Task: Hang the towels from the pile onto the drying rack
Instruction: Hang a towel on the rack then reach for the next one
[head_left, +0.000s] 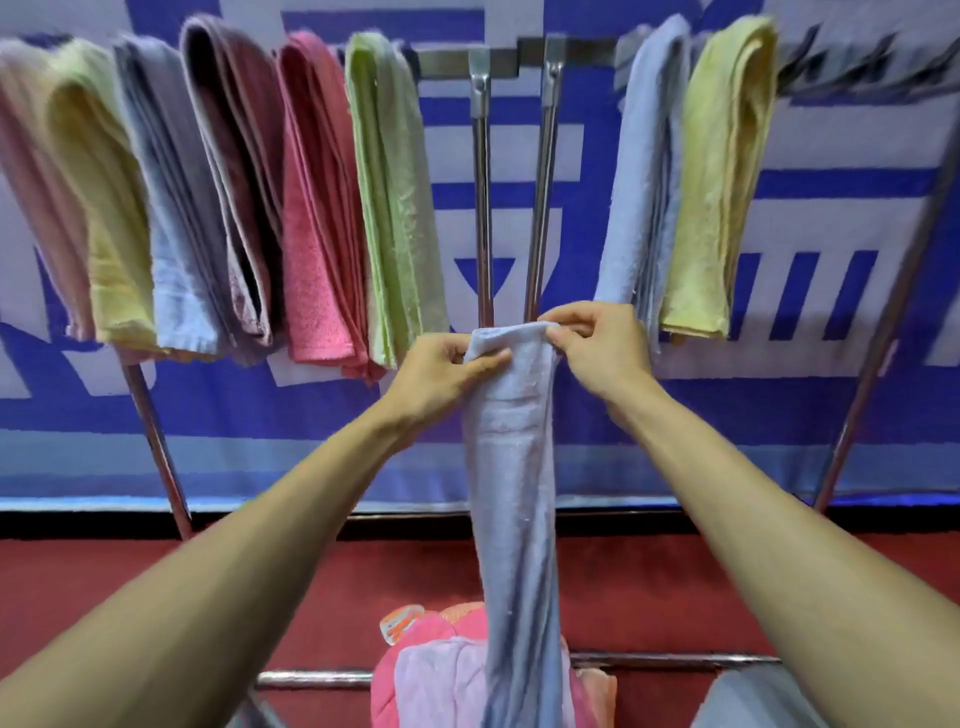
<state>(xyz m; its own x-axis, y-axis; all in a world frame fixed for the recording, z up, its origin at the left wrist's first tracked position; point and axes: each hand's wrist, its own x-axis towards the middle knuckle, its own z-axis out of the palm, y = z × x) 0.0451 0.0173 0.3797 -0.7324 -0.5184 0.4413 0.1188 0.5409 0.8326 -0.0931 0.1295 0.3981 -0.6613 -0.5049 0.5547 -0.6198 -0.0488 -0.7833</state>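
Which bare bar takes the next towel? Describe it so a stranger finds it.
Look at the rack's top rail, lined with hanging towels. Mid-rail, two bare bars run toward the viewer, between the green towel and the blue towel. They alone carry no towel.

A blue and white patterned banner (571, 218) spreads behind and above the hands, covering the wall. Below the forearms lies a red floor (649, 587). A black strip (597, 522) runs between banner and floor, under the wrists' level.
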